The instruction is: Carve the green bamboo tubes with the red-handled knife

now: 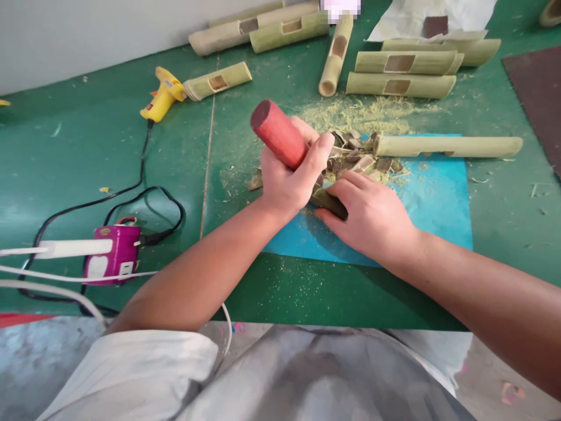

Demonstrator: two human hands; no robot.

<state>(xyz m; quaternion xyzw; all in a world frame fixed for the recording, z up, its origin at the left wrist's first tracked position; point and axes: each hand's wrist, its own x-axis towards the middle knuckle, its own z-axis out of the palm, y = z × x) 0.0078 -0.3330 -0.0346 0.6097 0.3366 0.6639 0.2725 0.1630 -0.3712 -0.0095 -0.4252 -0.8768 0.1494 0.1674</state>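
Slightly left of center, the person's left hand [283, 188] is wrapped tightly around a thick red cylindrical handle [277, 131], whose lower end is hidden by the hand. Just below and to the right, the right hand [372, 213] grips a short dark-green bamboo piece [324, 200] between curled fingers and thumb, over a blue sheet [438, 204] on a green table [307, 292]. Bamboo chips [346, 161] lie just above the right hand, beside a pale bamboo tube [477, 146]. A yellow glue gun [165, 96] rests upper left; notched bamboo sections [423, 85] lie upper right.
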